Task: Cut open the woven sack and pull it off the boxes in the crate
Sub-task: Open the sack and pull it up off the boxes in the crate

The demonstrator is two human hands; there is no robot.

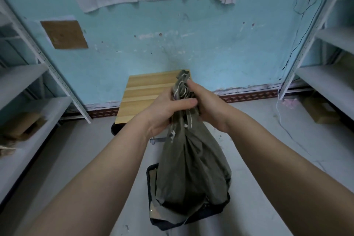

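A grey-green woven sack (pixel 191 170) hangs stretched upward out of a dark crate (pixel 153 222) on the floor. Its gathered neck, with frayed white threads, is bunched at chest height. My left hand (pixel 168 110) grips the neck from the left, thumb across the front. From the right, my right hand (pixel 206 104) clamps the same neck. The sack's lower part bulges inside the crate. A pale box edge (pixel 153 210) shows at the crate's left side; the other boxes are hidden by the sack.
A small wooden table (pixel 145 94) stands against the turquoise wall behind the sack. Grey metal shelving (pixel 28 86) lines the left, and a second shelf rack (pixel 325 82) lines the right. Cardboard box (pixel 318 111) sits under the right rack. Cables hang at the right.
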